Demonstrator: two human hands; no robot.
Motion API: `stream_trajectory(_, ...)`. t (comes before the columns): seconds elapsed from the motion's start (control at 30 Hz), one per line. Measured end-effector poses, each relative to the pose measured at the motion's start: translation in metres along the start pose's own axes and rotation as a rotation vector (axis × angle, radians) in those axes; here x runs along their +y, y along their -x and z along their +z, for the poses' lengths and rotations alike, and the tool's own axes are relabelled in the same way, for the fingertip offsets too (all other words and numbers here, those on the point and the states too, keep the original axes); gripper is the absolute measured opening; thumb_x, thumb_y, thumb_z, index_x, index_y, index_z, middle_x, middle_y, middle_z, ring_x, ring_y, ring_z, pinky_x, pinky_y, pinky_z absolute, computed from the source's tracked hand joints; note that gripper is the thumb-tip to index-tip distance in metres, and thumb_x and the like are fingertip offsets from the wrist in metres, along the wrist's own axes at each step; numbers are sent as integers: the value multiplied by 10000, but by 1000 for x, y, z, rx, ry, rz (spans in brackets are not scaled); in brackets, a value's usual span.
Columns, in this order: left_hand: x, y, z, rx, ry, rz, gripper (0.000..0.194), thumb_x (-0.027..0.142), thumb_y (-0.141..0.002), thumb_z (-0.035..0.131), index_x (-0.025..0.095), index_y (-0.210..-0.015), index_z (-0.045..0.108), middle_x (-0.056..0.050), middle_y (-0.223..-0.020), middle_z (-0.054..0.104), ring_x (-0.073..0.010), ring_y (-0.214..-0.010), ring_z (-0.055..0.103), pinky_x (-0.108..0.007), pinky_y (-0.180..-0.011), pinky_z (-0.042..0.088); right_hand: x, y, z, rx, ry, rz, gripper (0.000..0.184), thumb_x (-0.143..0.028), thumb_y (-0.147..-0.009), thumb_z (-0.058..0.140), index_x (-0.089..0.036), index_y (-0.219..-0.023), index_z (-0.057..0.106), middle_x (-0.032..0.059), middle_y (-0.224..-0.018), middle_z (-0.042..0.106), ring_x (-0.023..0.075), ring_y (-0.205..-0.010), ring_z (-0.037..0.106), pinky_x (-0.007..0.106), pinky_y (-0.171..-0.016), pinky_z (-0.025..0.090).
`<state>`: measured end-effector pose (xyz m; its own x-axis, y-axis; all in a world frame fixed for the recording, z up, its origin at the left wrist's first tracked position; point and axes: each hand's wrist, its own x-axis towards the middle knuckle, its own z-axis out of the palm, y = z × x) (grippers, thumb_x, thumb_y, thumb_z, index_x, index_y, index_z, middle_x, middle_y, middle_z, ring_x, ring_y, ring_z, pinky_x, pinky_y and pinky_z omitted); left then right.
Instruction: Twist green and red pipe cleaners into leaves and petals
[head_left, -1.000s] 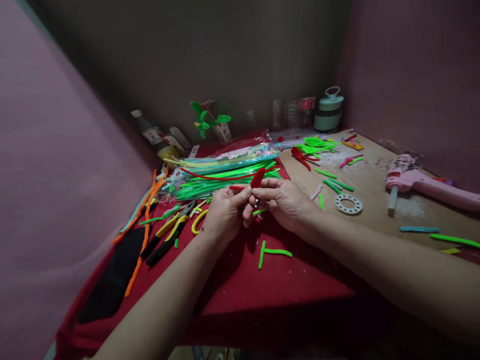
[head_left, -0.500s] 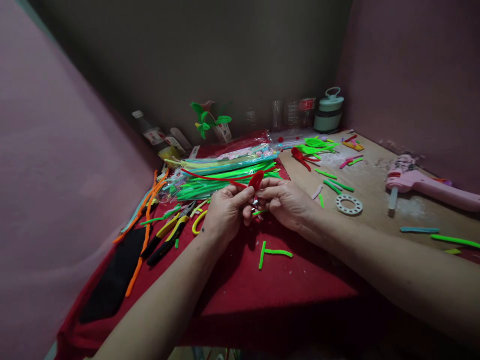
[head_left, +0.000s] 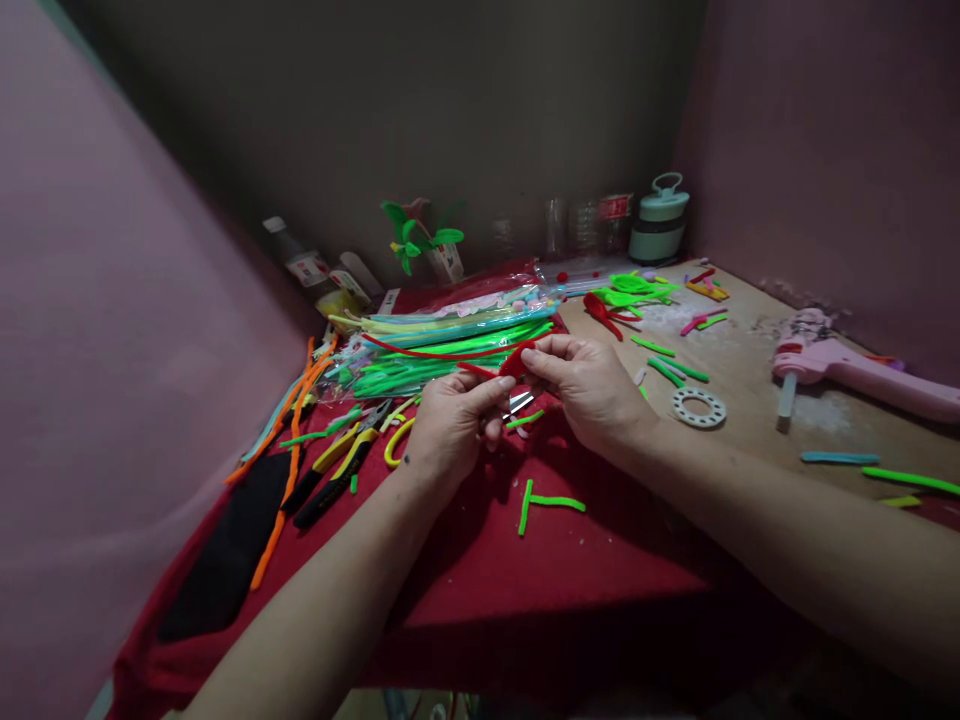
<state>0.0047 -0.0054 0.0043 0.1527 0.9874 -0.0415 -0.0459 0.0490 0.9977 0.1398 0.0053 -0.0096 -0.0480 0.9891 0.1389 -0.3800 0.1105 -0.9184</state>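
Both my hands meet over the red cloth [head_left: 480, 590] and pinch one red pipe cleaner piece [head_left: 513, 364]. My left hand [head_left: 450, 425] grips its thin straight end between thumb and fingers. My right hand [head_left: 589, 385] pinches the folded, wider loop end with thumb and forefinger. Just behind the hands lies a clear bag of green, yellow and blue pipe cleaners [head_left: 450, 345]. Short green pieces [head_left: 547, 503] lie on the cloth below my hands.
Yellow-handled pliers [head_left: 337, 472] and orange pipe cleaners [head_left: 289, 450] lie at left. On the bare wood at right are a white ring [head_left: 698, 407], a pink glue gun [head_left: 847, 368] and scattered green bits. Bottles, a green flower and a mint jar [head_left: 658, 220] line the back wall.
My right hand has lifted and shifted right and back, its fingers now pinching the red loop from the side. My left hand has stayed almost in place.
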Motion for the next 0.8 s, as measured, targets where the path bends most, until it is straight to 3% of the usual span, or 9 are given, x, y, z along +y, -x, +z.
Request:
stream_trajectory(0.2, -1, -3, -3, 18, -25, 5, 201, 249, -626, 719, 121, -576, 573, 46, -395, 475, -43, -300, 379, -170, -314, 250, 3, -2, -1, -21, -128, 154, 235, -293, -615, 704, -150, -554, 528, -25, -490, 498, 81, -464, 443, 240, -498, 346)
stream_trajectory(0.43, -5, -4, -5, 0, -25, 14, 174, 248, -622, 724, 123, -622, 603, 34, -449, 531, -38, -305, 392, -168, -319, 243, -4, -1, -2, 20, -10, 45, 188, -293, -653, 694, -145, -606, 588, 2, -562, 572, 95, -512, 473, 249, -520, 357)
stream_trajectory(0.6, -4, -4, -4, -30, 16, -17, 188, 236, -588, 749, 129, -622, 599, 18, -483, 582, -50, -304, 424, -170, -311, 256, -2, -3, -2, 71, -60, 69, 199, -278, -643, 700, -150, -573, 564, -15, -514, 546, 85, -480, 461, 240, -502, 355)
stream_trajectory(0.7, -5, -5, -5, -23, 70, -38, 183, 227, -588, 750, 121, -613, 603, 15, -480, 581, -45, -319, 431, -164, -325, 273, 0, -3, -2, 16, -136, 104, 226, -315, -638, 717, -148, -594, 572, -13, -528, 550, 91, -484, 485, 244, -508, 385)
stream_trajectory(0.8, -4, -4, -5, -5, 118, -33, 181, 222, -593, 748, 110, -630, 611, 10, -493, 585, -39, -325, 433, -161, -335, 292, 2, -1, -1, -122, -181, 172, 233, -343, -649, 721, -142, -678, 605, 2, -573, 585, 112, -495, 530, 254, -496, 408)
